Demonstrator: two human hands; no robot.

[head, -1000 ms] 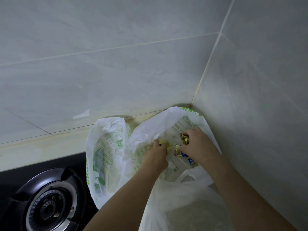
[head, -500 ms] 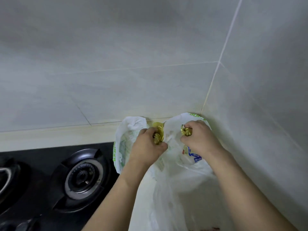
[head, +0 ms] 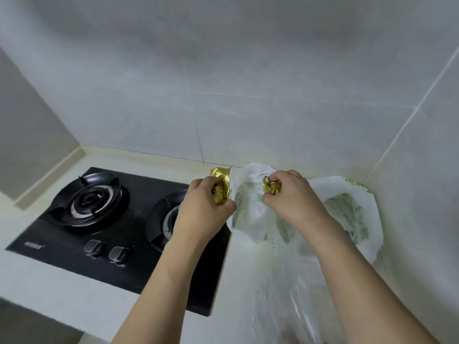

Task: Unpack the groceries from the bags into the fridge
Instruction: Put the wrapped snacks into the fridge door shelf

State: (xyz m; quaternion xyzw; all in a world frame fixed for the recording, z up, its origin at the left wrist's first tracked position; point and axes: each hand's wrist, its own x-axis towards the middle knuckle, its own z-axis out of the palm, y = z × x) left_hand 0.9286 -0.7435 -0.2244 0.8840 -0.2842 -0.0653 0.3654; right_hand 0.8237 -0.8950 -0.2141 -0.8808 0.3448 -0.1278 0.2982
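Note:
A white plastic grocery bag (head: 352, 219) with green print slumps on the counter in the corner on the right. My left hand (head: 201, 212) grips a gold foil packet (head: 219, 184), held above the right burner's edge. My right hand (head: 290, 199) pinches a second, smaller gold foil packet (head: 272, 187) just above the bag's left side. Both packets are out of the bag. A bit of blue packaging (head: 348, 234) shows beside my right forearm, inside the bag.
A black two-burner gas hob (head: 104, 234) with two knobs sits in the pale counter (head: 37, 276) to the left of the bag. Tiled walls (head: 223, 83) close in behind and on the right. A clear plastic bag (head: 280, 306) lies in front, near my right forearm.
Both hands have lifted out of the bag, each with a gold packet, and shifted left toward the hob. The view has swung left, bringing both burners into sight.

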